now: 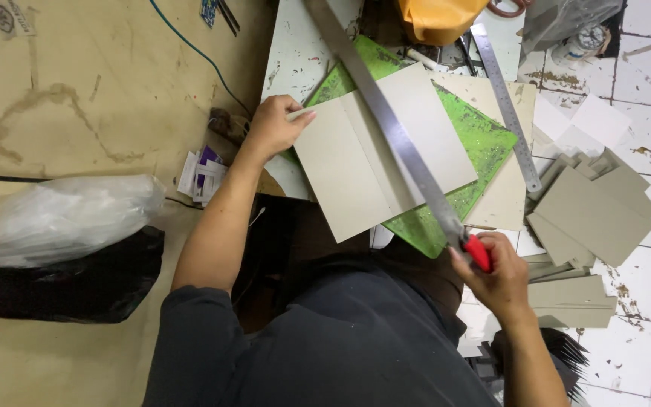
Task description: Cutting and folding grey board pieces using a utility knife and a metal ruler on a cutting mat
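Observation:
A grey cardboard sheet (356,162) lies on a green cutting board (484,136). My left hand (274,124) rests on the sheet's far left corner, fingers flat on its edge. A long metal cutter blade (386,120) crosses the sheet diagonally from the top. My right hand (495,275) grips the red handle (478,252) at the blade's near end, close to the board's corner.
A steel ruler (506,105) lies right of the board on beige card. Cut grey card pieces (593,215) are stacked on the white tiled floor at right. A white plastic bag (54,218) over a black one sits left. An orange bag (438,19) is at the top.

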